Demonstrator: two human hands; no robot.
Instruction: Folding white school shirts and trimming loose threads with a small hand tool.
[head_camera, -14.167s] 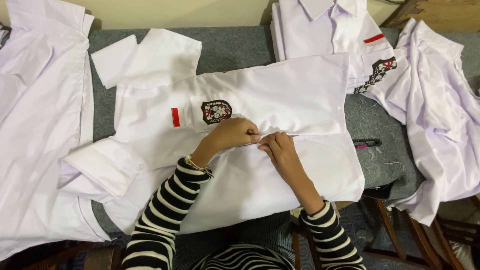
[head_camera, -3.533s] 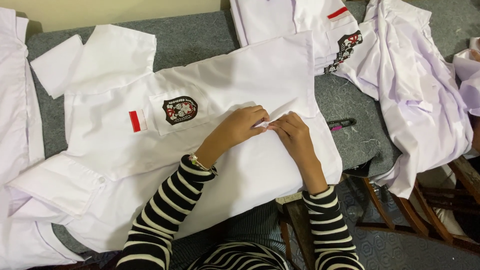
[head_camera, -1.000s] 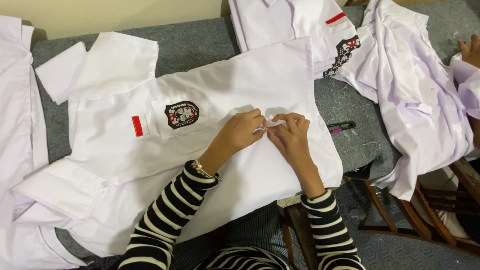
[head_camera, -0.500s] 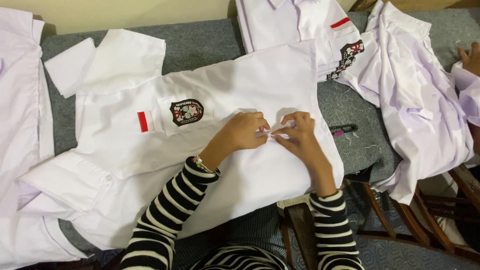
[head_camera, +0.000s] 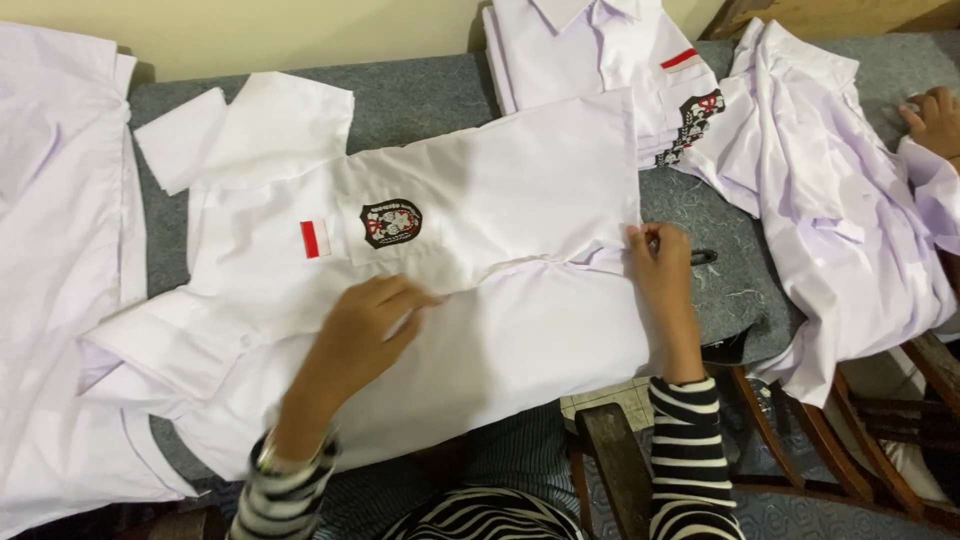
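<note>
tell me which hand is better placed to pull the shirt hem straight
Right, probably. The right hand already pinches the white shirt's hem edge, while the left hand lies flat mid-front, away from the hem.

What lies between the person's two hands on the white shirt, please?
In the head view, only the white shirt itself, its front opening running from the left hand to the right hand.

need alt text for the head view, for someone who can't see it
A person in striped sleeves lays both hands on a white shirt spread on a grey table: the left hand flat on the front placket, the right hand pinching the hem edge. More white shirts lie around it, and another person's hand rests on one at far right.
</note>
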